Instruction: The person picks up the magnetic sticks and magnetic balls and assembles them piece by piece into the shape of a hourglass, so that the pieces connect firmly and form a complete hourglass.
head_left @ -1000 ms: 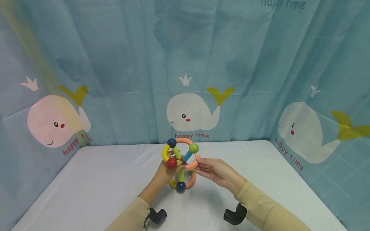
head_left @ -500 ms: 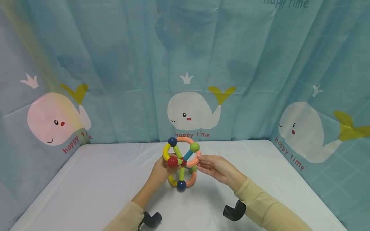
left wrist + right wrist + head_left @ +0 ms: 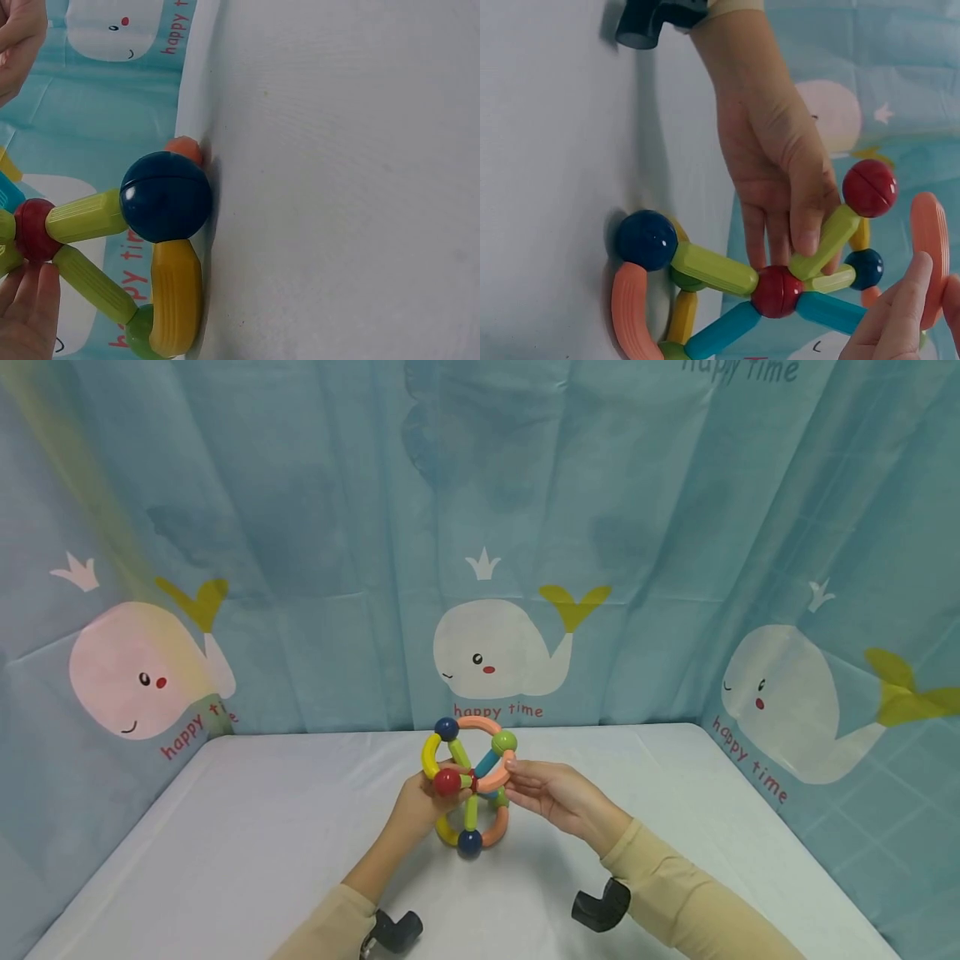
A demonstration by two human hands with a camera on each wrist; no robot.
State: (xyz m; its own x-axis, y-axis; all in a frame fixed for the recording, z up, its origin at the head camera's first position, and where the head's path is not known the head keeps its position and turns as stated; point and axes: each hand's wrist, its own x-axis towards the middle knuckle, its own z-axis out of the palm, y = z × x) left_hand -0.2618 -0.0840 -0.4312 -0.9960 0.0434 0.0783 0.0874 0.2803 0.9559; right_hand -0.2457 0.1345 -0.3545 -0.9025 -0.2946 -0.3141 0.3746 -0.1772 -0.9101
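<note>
A magnetic ball-and-stick frame (image 3: 471,810) stands on the table, with straight green and blue sticks meeting at a red middle ball (image 3: 778,291). Curved yellow and orange sticks join its blue and green outer balls. My left hand (image 3: 416,802) grips the frame near that middle ball; its thumb lies on a green stick (image 3: 826,241) that ends in another red ball (image 3: 869,187). Between right thumb and fingers, my right hand (image 3: 558,797) pinches a curved orange stick (image 3: 930,255). One stick end is apart from the outer red ball; contact with the green ball (image 3: 504,742) cannot be told.
The white table (image 3: 262,843) spreads out around both hands. Behind it hangs a blue curtain (image 3: 315,568) printed with whales. Black wrist-worn pieces (image 3: 602,906) stick out below both forearms, over the table.
My right hand has lifted the curved orange stick slightly, then shifted it a little left against or close to the frame. My left hand keeps its hold, with the left forearm a little further left.
</note>
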